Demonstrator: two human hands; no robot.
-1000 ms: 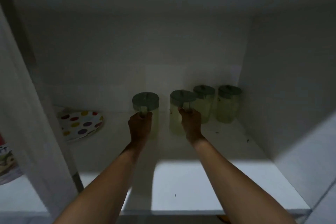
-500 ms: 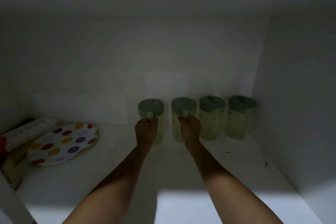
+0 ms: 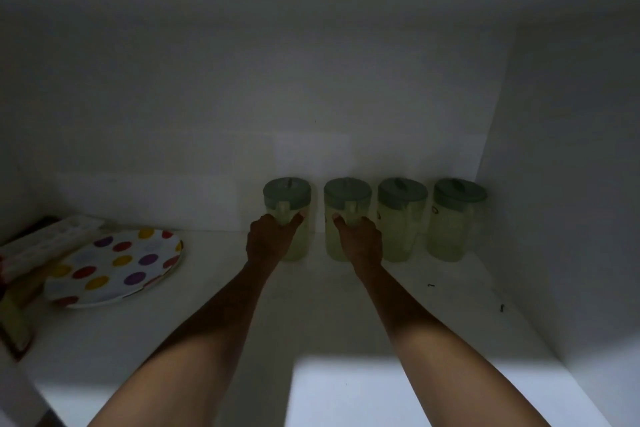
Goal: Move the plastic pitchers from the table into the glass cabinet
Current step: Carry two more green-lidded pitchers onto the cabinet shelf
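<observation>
Several pale green plastic pitchers with darker green lids stand in a row against the back wall of the dim cabinet shelf (image 3: 311, 315). My left hand (image 3: 268, 239) is closed around the handle of the leftmost pitcher (image 3: 287, 198). My right hand (image 3: 360, 241) grips the handle of the second pitcher (image 3: 347, 198). Both of these rest upright on the shelf. To the right stand the third pitcher (image 3: 401, 218) and the fourth pitcher (image 3: 453, 222), untouched, close to the right wall.
A white plate with coloured dots (image 3: 114, 267) lies at the left of the shelf, with a white tray-like object (image 3: 45, 243) and other items behind and beside it. The cabinet's right wall (image 3: 561, 184) stands close to the last pitcher.
Both hands have pushed their pitchers deeper, from mid-shelf to the back wall, into line with the two on the right. The view has moved further into the cabinet.
</observation>
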